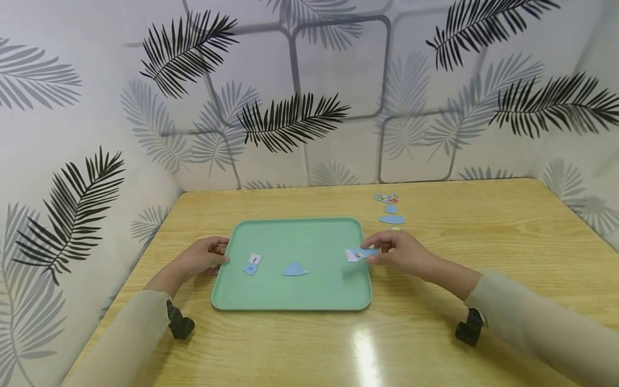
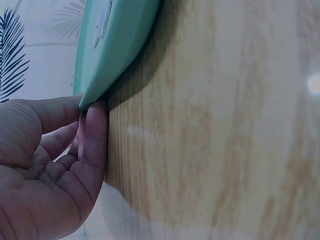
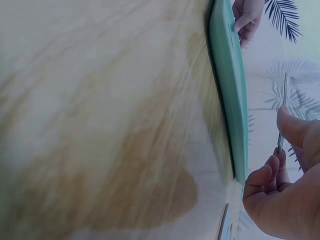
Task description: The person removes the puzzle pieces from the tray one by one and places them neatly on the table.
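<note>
A shallow green tray (image 1: 290, 293) lies on the wooden table. My left hand (image 1: 198, 258) pinches its left rim, thumb on top and fingers underneath, as the left wrist view shows at the tray edge (image 2: 117, 50). In my right hand (image 1: 406, 256) is a flat blue-and-white cutout piece (image 1: 355, 255), held between thumb and fingertips above the tray's right side. Seen edge-on in the right wrist view, the piece (image 3: 285, 90) looks thin and stiff. Inside the tray lie a small blue-and-white piece (image 1: 252, 264) at left and a blue triangular piece (image 1: 294, 269) near the middle.
Beyond the right hand, a column of flat pieces lies on the table: a multicoloured one (image 1: 387, 198), a small blue one (image 1: 390, 209), a longer blue one (image 1: 391, 219) and a partly hidden yellowish one (image 1: 396, 228). A leaf-patterned wall covering (image 1: 338, 134) borders the table's back.
</note>
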A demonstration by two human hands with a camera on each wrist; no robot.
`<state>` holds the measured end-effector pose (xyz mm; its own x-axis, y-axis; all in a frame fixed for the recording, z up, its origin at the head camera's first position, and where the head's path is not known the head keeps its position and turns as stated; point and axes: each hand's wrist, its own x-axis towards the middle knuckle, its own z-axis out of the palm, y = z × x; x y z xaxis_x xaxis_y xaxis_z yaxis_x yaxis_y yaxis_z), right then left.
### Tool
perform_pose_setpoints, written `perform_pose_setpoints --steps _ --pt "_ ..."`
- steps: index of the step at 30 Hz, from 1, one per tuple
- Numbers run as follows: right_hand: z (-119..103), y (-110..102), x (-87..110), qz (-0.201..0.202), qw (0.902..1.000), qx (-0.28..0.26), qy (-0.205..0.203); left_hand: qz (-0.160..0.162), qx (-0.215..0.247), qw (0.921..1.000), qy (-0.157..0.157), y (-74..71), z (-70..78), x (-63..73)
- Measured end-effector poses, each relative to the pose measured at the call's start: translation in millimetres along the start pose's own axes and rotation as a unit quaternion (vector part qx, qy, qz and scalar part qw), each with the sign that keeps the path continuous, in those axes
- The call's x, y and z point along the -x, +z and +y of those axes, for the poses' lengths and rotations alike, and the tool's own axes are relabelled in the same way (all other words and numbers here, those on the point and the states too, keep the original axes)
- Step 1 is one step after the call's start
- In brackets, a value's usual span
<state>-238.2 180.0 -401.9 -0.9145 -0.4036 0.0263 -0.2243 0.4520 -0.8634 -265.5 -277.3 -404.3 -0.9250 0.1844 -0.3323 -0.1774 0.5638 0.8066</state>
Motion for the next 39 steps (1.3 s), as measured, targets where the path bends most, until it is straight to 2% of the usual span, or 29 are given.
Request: perform_pose_setpoints --steps 9,17,28,39 --pt "10 -13 11.4 0.030 0.9993 0.006 0.019 0.004 0.001 1.0000 0.001 0.3 -0.3 -2.5" --pt "17 -23 18.7 0.047 0.9973 0.018 0.052 0.004 -0.001 1.0000 -0.007 -0.8 -0.1 -3.3" --pt "26 -35 31.9 0.065 0.9952 0.047 0.056 0.003 -0.016 0.9998 -0.010 -0.2 1.0 -1.5" --pt "33 -37 35.1 0.057 0.9935 0.048 0.086 0.004 -0.013 0.9998 -0.016 0.8 0.7 -0.5"
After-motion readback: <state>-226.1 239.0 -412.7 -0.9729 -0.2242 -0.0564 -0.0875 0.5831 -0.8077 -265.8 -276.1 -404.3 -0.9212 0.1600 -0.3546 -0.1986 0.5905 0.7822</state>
